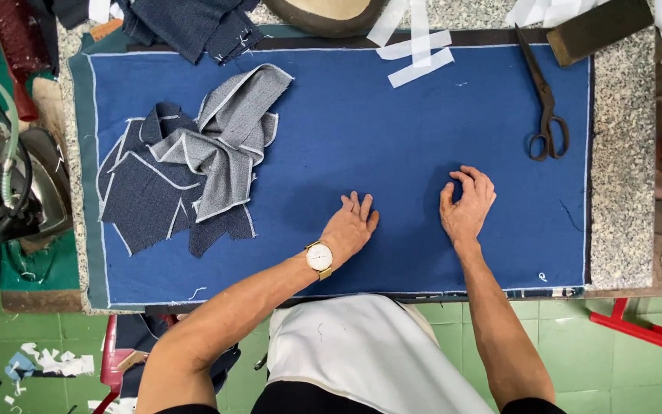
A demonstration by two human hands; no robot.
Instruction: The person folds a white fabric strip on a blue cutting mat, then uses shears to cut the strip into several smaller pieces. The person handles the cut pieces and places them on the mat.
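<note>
Both hands rest empty on the blue cloth point(392, 115) near the bench's front edge: left hand point(350, 226) flat, fingers extended; right hand point(465, 203) loosely curled, fingertips down. For even smoothing, keep palms flat and press outward toward the cloth's edges.

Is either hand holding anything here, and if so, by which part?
Nothing is held. The left hand lies flat and the right hand rests with curled fingers, both on the blue cloth mat with white stitched edge.
</note>
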